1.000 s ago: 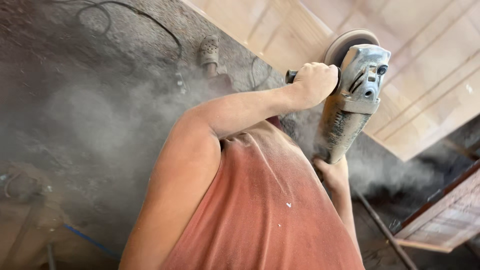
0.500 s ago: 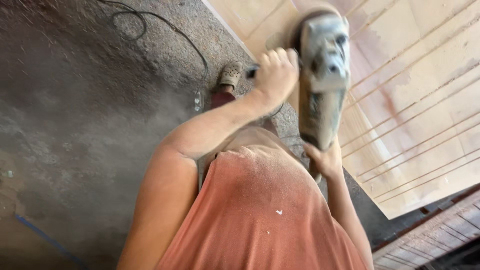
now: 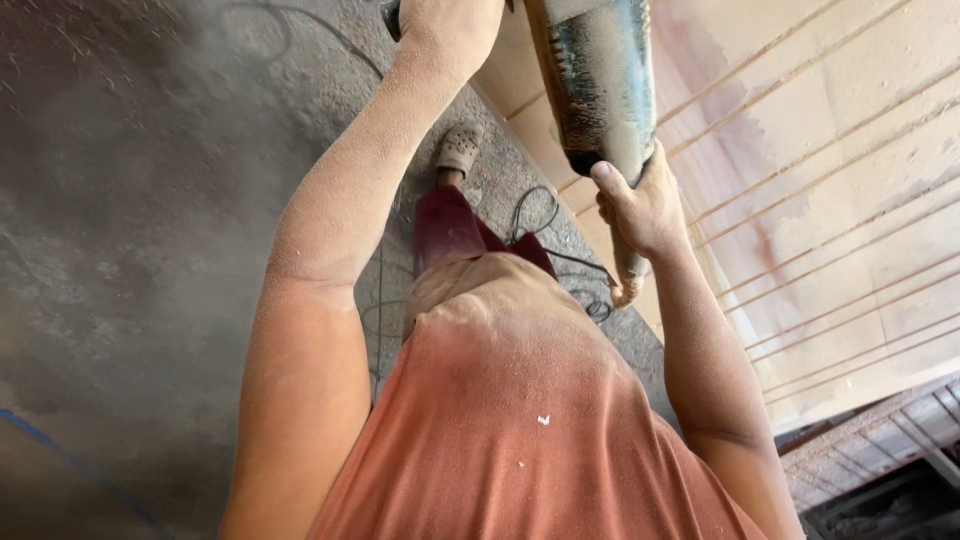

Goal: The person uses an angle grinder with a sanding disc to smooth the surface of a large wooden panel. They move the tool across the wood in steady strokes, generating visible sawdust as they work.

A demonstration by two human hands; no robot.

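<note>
From the head camera I look straight down my own front onto a power grinder (image 3: 598, 85), its dusty blue-grey body running from the top edge down toward my chest. My right hand (image 3: 645, 205) is clenched round the rear end of that body: the thumb lies across the near side of the casing and the other fingers (image 3: 605, 185) curl under it, so the tool sits in the crook of the grip, with the rest of the body rising past the knuckles. The power cord (image 3: 628, 275) leaves the tool just below this hand. My left hand (image 3: 450, 30) is at the top edge, beside the tool's head; it looks closed on a dark side handle (image 3: 390, 12), but the frame cuts the fingers off, so I cannot tell how tight the grip is. The grinder's working end is out of view above. Under the tool, on the right, lies a pale wooden panel (image 3: 830, 200) with long parallel grooves cut in it. To the left is the dusty concrete floor (image 3: 130, 250), with my sandalled foot (image 3: 460, 148) on it and loose black cable (image 3: 535, 215) just beside the panel's edge
</note>
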